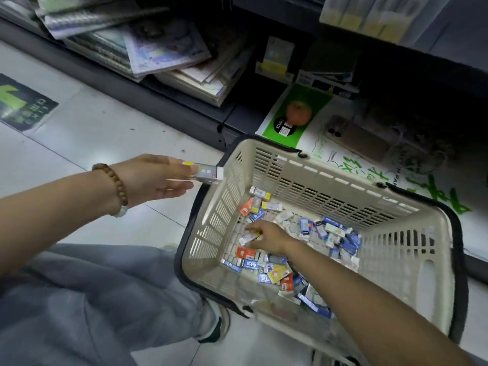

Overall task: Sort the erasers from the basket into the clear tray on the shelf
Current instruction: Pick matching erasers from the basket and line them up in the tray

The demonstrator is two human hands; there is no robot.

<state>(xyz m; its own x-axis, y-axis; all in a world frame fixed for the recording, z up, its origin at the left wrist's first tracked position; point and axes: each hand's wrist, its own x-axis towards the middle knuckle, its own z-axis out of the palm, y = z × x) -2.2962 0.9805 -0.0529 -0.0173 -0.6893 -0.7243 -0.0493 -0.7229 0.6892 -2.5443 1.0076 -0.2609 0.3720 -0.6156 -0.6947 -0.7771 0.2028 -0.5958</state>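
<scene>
Head cam: my left hand (155, 178) pinches one eraser (207, 173) beside the basket (433, 249) rim, right hand (269, 237) is inside with fingers curled on a second eraser (248, 237), pile (335, 233) all around that hand, tray not in view, so I judge most sorting remains.

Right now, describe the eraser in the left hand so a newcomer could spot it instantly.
Find the cream plastic basket on the floor tiles. Just outside its far-left corner hovers the left hand, the one with a bead bracelet. The eraser pinched in its fingertips is white with a grey sleeve, and unlike the loose pile it is held up outside the basket.
</scene>
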